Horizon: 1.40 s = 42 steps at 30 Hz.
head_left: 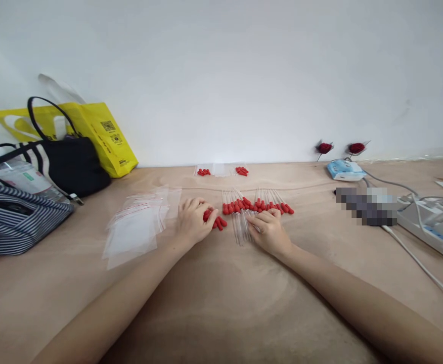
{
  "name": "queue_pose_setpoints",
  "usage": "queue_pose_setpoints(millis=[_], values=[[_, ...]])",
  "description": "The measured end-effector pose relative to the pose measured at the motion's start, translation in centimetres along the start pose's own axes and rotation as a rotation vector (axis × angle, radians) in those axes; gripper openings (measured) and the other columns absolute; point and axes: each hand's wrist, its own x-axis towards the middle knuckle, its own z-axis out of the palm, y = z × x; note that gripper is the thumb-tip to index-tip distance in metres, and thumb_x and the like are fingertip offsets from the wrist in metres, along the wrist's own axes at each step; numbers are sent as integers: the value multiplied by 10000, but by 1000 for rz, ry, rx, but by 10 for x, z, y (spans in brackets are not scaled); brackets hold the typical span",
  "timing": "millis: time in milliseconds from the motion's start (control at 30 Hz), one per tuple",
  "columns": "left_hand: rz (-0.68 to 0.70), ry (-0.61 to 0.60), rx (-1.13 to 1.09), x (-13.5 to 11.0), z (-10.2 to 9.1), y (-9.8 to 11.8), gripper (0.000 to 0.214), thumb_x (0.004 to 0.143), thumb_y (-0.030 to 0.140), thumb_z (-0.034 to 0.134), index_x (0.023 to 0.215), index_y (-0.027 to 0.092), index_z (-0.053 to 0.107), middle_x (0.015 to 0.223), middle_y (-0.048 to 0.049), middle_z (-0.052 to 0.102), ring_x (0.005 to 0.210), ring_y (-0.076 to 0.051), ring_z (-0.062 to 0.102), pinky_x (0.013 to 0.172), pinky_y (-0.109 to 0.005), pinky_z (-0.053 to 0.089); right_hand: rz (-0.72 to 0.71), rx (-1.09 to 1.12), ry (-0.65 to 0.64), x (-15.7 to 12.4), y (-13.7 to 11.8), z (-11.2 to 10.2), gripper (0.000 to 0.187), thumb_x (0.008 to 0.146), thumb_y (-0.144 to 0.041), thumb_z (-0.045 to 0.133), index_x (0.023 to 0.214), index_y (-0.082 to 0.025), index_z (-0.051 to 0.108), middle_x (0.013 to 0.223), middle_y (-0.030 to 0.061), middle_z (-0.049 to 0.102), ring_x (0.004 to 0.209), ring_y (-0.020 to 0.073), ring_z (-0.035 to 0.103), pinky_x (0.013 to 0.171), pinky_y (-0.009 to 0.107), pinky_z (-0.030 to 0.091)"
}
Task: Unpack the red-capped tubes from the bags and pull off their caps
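My left hand [194, 221] is curled over a small pile of loose red rubber bulbs [220, 223], its fingers closed around some of them. My right hand [270, 231] pinches at the end of a row of thin clear glass tubes [239, 230] lying on the table; the fingertips partly hide what they hold. Just beyond both hands lie two fanned groups of glass droppers with red bulbs, one on the left [236, 205] and one on the right [272, 206]. Their bulbs point towards me.
Clear zip bags [134, 227] are spread left of my left hand. Bags holding red-bulbed pieces [221, 170] lie by the wall. Further left stand a striped pouch [20, 217], a black bag [73, 164] and a yellow bag [111, 141]. At right are a tissue pack [346, 170] and power strip [434, 227].
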Motion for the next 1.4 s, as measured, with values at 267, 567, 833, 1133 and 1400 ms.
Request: queue_pose_setpoints(millis=[267,567,833,1133,1400], values=[[-332,-494,-13,54,16,11,291,701,388,493,529,205,639,543,-58,631,747,-240,602,749,-374,405,50,11,-202,1,-4,-6,224,792,-347,496,824,-181,643,690,21,534,692,136,483,761,332,259],[-625,-918,-299,63,16,20,256,685,362,492,657,158,644,506,-60,646,370,-136,544,420,-227,430,105,50,-231,1,-2,-10,332,765,-477,515,846,-185,650,736,36,542,739,160,482,775,357,266],[-626,-876,-309,63,8,23,264,665,356,493,594,136,620,480,-67,628,368,-133,532,418,-231,420,197,48,-75,-9,12,-19,270,799,-421,499,822,-203,655,710,31,585,710,153,519,787,358,277],[106,-231,-40,-6,-29,12,137,622,232,493,503,181,538,615,-22,571,670,-184,529,657,-342,379,161,-91,59,-10,11,-35,352,747,-425,552,1039,-233,595,941,79,580,870,219,501,771,376,298],[445,7,-4,-35,-18,21,73,640,215,511,599,169,550,675,-41,519,687,-178,461,723,-371,349,-138,-166,-42,-8,-13,-40,423,761,-423,556,1163,-301,507,1171,55,529,1086,245,432,944,454,188]])
